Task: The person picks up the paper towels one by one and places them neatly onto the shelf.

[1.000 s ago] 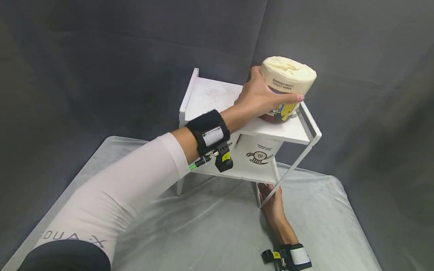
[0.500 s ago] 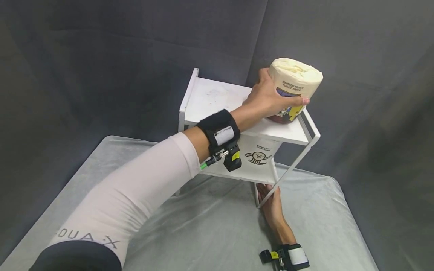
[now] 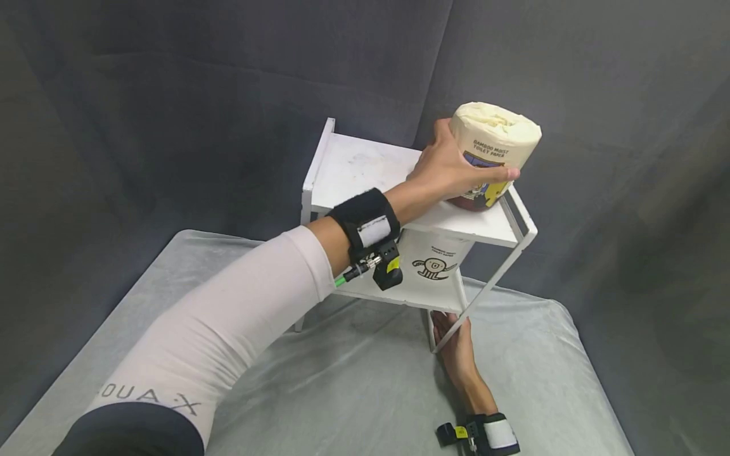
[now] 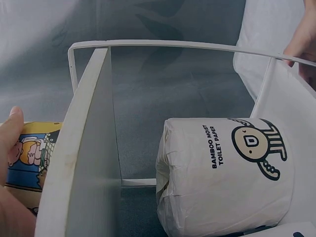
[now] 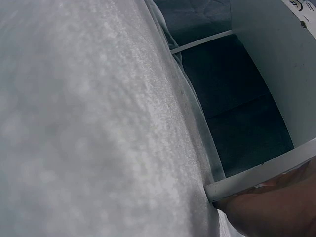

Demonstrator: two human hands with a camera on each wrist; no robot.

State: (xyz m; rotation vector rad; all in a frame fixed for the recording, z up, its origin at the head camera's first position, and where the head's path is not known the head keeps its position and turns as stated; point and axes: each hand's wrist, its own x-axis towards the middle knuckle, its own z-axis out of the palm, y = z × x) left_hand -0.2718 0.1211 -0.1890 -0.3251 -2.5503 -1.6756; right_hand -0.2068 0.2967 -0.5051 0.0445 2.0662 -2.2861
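My left hand [image 3: 447,168] holds a wrapped toilet paper roll [image 3: 502,136] at the right end of the white two-tier shelf rack [image 3: 365,152]. The roll has a cream top and a coloured cartoon print, and leans a little to the right. Its base overlaps the top board. In the left wrist view, the thumb [image 4: 16,121] lies against the print. Low at the rack's front right, my right hand [image 3: 458,351] holds the slanted leg bar [image 3: 453,331], which passes between thumb and fingers; the fingertips are partly hidden under the lower shelf.
A white toilet paper roll [image 4: 232,173] with a black cartoon figure stands on the lower shelf. Another roll [image 4: 281,232] shows partly beside it. The rack stands on a grey cloth-covered table [image 3: 342,392], with dark curtains [image 3: 228,114] behind.
My left hand and the roll have shifted right along the top board, then dipped slightly. My right hand stays at the rack's leg.
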